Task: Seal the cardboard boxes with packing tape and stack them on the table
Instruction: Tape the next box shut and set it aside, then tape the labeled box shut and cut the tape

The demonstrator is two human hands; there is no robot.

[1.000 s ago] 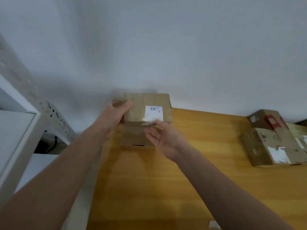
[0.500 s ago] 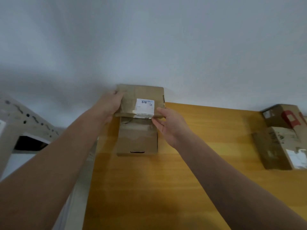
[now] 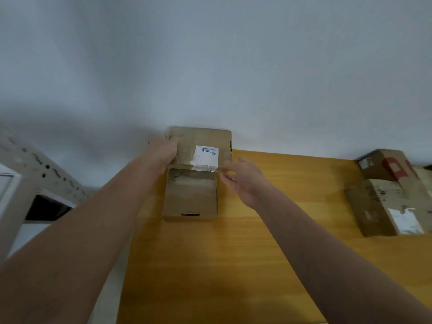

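left hand [image 3: 163, 152] grips the labelled brown cardboard box [image 3: 203, 137] by its side; right hand [image 3: 245, 181], fingers loose, touches its corner, likely squaring it atop the plain brown cardboard box [image 3: 190, 198] at the back of the yellow wooden worktop [image 3: 233, 253].

A wooden table [image 3: 257, 265] carries a cardboard box [image 3: 190, 199], with more boxes [image 3: 383, 206] far right.

Perforated rack [image 3: 35, 164], white wall [image 3: 210, 54]
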